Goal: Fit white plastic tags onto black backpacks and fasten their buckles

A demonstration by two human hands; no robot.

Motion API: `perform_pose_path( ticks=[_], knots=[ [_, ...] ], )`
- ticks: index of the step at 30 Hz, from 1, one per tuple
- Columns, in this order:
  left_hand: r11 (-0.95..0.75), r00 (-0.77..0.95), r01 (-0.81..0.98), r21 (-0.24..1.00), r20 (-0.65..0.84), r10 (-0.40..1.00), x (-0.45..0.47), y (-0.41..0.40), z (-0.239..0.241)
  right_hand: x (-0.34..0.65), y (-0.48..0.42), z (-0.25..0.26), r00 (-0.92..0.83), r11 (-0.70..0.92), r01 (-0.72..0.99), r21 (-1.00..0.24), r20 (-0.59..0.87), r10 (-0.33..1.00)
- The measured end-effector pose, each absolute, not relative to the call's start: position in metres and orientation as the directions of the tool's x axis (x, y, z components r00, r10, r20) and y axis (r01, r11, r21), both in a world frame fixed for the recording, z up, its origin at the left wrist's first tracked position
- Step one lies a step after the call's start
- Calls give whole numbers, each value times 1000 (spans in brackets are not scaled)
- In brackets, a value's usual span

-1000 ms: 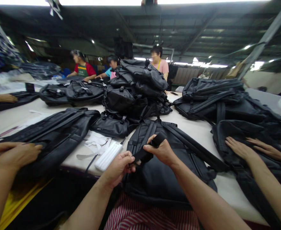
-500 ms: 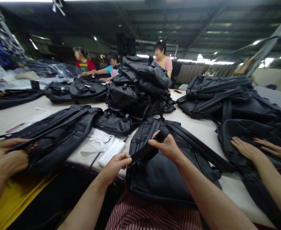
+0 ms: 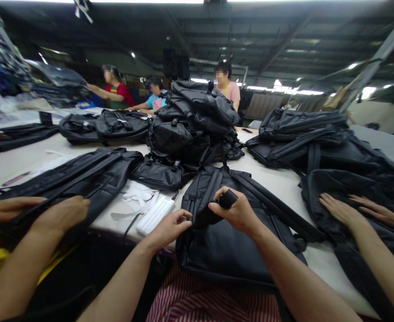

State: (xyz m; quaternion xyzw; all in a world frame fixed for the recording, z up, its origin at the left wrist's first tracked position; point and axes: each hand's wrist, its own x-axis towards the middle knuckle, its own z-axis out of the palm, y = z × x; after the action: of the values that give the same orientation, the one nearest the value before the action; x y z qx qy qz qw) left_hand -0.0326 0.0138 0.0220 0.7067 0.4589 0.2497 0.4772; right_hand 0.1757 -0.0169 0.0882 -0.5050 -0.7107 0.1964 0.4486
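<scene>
A black backpack (image 3: 230,250) lies on the table in front of me, its lower edge near my striped clothing. My right hand (image 3: 239,210) is closed around a rolled black strap (image 3: 228,199) above the middle of the bag. At the bag's left side is my left hand (image 3: 170,228), its thumb and curled fingers slightly apart, with nothing visible between them. Black on black hides where the strap runs below my right hand. A padded shoulder strap (image 3: 277,205) slants down to the right across the bag.
Left of my bag lie a white bundle (image 3: 155,215) and white scraps (image 3: 138,194). Black bags are piled ahead (image 3: 197,116) and at right (image 3: 300,138). A co-worker's hands (image 3: 61,212) work on a bag at left; another's hands (image 3: 344,208) rest on one at right. People stand across the table.
My left hand has loosened from the strap end it pinched and shifted slightly right. My right hand still grips the rolled strap. The left co-worker's hands moved right along their bag.
</scene>
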Motion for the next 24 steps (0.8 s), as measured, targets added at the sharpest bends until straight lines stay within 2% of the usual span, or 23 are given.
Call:
perform_pose_path(
  ticks=[2,4,6,8,12,17,20,24],
  knots=[
    [-256,420,415,873,66,905,-27,8,33,175,-17,89,-116,442,560,-701,462,879],
    [-391,455,380,838,198,868,-21,1,48,173,-18,90,-143,470,570,-674,481,865],
    [-487,537,372,790,245,807,-12,-5,60,172,-17,92,-145,467,580,-667,480,865],
    [-539,573,442,717,237,785,-2,-9,62,171,-16,92,-121,437,597,-673,464,878],
    [-566,488,607,558,300,820,16,-10,39,170,-14,93,-83,403,631,-663,458,885],
    [-610,474,637,472,384,792,18,-6,5,173,-14,90,-60,375,594,-712,425,903],
    [-586,427,663,465,408,807,12,-4,-4,172,-13,86,-45,371,594,-714,431,901],
    [-550,329,658,515,461,824,6,-4,-11,167,-13,82,-41,392,607,-691,466,884]
  ],
)
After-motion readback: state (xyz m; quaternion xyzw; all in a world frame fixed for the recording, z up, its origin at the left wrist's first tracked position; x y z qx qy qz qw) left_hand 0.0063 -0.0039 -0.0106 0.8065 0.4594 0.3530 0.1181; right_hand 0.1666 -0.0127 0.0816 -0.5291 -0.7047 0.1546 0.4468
